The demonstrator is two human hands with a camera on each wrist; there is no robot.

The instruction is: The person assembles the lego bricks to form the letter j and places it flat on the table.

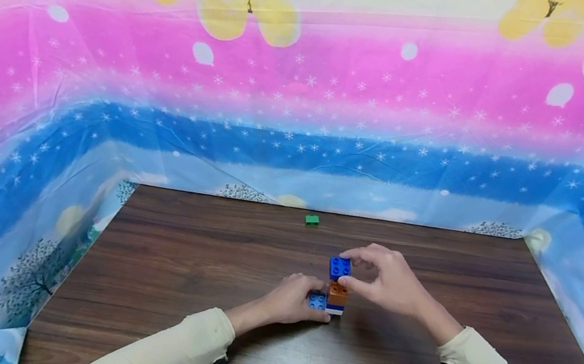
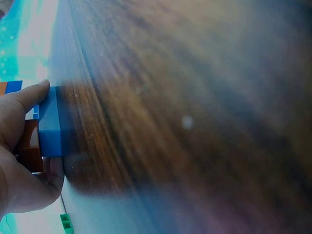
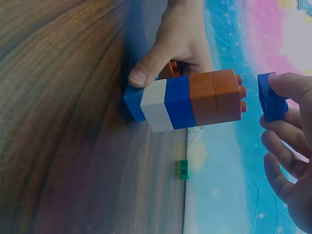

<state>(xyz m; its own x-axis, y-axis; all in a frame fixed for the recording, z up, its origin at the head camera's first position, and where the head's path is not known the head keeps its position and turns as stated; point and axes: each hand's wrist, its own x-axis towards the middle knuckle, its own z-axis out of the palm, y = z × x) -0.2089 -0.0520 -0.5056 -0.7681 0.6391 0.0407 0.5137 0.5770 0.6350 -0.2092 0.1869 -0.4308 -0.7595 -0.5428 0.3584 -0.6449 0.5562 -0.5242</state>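
A small tower of toy building bricks stands on the table: a light blue base brick [image 1: 317,302], then a white brick [image 3: 157,106], a dark blue brick [image 3: 179,103] and two orange-brown bricks [image 3: 214,97]. My left hand [image 1: 291,300] grips the light blue base, thumb and fingers on opposite sides. Another brown brick [image 2: 31,146] sits on that base, partly hidden by this hand. Above the tower, my right hand [image 1: 393,283] pinches a loose dark blue brick [image 3: 274,100] between thumb and fingers. A gap shows between it and the top studs in the right wrist view.
A green brick [image 1: 311,220] lies near the back edge of the dark wooden table [image 1: 190,236]. A printed cloth [image 1: 287,142] in pink and blue hangs round the back and sides of the table.
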